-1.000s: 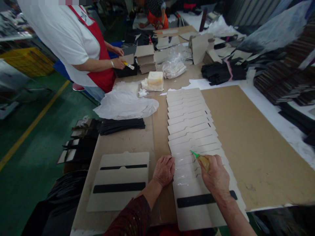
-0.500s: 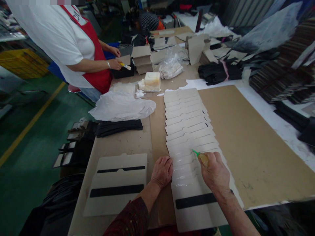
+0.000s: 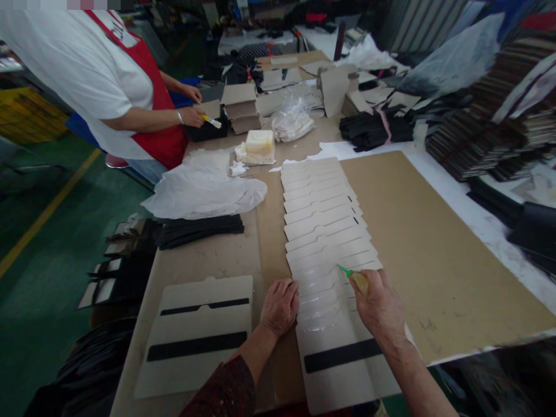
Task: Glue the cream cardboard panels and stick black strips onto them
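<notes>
A long row of overlapping beige cardboard panels (image 3: pixel 328 236) runs away from me on the table. The nearest panel carries a black strip (image 3: pixel 343 354). Shiny wet-looking streaks (image 3: pixel 319 301) cross several panels in the near half. Closed around a yellowish squeeze bottle (image 3: pixel 359 284) with a green nozzle, my right hand (image 3: pixel 384 307) is above the row, the tip pointing left at the panels. My left hand (image 3: pixel 280 307) rests palm down on the table, fingers extended against the row's left edge and holding nothing.
Two beige panels with black strips (image 3: pixel 197 347) lie at left. Beyond them are black strips (image 3: pixel 202 230), a plastic bag (image 3: pixel 204 191) and a pale block (image 3: pixel 259 146). A co-worker in a red apron (image 3: pixel 152 87) holds a brush (image 3: pixel 211 121). Brown board (image 3: pixel 434 249) lies at right.
The view has shifted slightly, so most things appear further left. My right hand with the bottle has moved a little rightward over the panels. My left hand stays at the row's edge.
</notes>
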### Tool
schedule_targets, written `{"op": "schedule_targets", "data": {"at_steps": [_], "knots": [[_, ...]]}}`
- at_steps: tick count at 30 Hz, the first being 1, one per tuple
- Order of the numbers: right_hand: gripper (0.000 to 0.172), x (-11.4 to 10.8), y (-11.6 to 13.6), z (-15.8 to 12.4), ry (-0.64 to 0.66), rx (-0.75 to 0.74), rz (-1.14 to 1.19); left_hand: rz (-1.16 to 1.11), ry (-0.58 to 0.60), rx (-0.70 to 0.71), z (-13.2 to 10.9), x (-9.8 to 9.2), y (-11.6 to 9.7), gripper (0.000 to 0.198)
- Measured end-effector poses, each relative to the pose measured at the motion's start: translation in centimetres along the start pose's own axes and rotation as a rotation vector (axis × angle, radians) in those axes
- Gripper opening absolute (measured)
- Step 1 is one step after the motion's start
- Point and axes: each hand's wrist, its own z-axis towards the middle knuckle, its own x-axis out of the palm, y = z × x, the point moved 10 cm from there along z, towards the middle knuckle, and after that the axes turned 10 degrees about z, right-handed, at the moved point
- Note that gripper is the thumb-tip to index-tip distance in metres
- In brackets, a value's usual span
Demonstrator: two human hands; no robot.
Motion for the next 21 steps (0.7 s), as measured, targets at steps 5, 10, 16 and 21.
{"op": "schedule_targets", "data": {"at_steps": [5, 10, 16, 21], "knots": [[0.018, -0.6, -1.1, 0.1, -0.045, 0.063, 0.010, 0.000, -0.002, 0.016, 0.1, -0.1, -0.1, 0.025], [0.016, -0.6, -1.7, 0.4, -0.046, 0.052, 0.024, -0.002, -0.013, 0.029, 0.1, -0.1, -0.1, 0.026], [0.020, -1.4, -3.9, 0.8, -0.128, 0.130, 0.018, -0.010, -0.038, 0.033, 0.1, -0.2, 0.1, 0.027], [0.023, -0.4, -3.2, 0.5, -0.073, 0.058, 0.064, -0.009, -0.046, 0.042, 0.3, -0.3, 0.0, 0.027]]}}
